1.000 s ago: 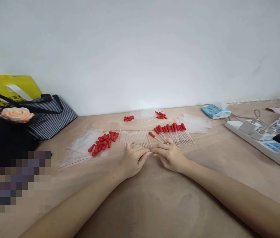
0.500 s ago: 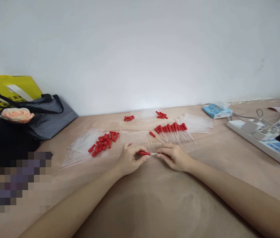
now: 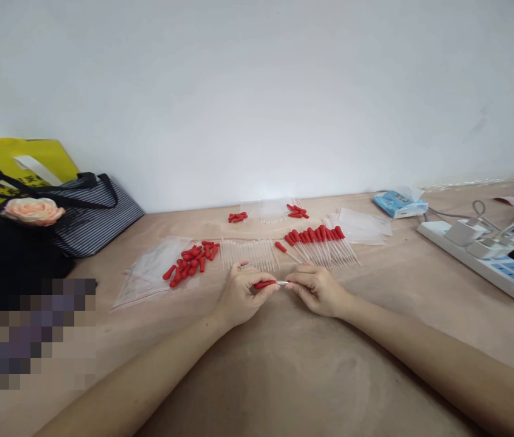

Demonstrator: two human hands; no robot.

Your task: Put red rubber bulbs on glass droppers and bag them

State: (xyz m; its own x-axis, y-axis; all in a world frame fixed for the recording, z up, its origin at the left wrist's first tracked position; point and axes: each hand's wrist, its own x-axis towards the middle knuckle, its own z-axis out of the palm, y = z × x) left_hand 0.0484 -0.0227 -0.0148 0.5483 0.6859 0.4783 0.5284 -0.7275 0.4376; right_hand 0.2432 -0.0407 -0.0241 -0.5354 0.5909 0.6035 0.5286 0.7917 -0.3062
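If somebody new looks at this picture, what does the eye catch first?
First, the two hands in the middle: the left hand pinches a red bulb while the right hand holds a clear tube at its end. Behind them, a loose pile of red bulbs lies left and a row of capped droppers right.

A plain white wall [image 3: 257, 91] fills the upper half of the view, evenly lit, with a soft bright patch low down near its middle where it meets the table. The table [image 3: 284, 370] is a pale tan, matte surface (slightly mottled, like unfinished board) that runs the full width and butts against the wall. At the far left, bags lean against the wall: a yellow bag [image 3: 20, 161], a striped tote [image 3: 88, 218] and a black bag [image 3: 6, 255] bearing a peach fabric rose [image 3: 33, 210]. At the right, a white power strip [image 3: 488, 261] lies on the table with plugs in it.
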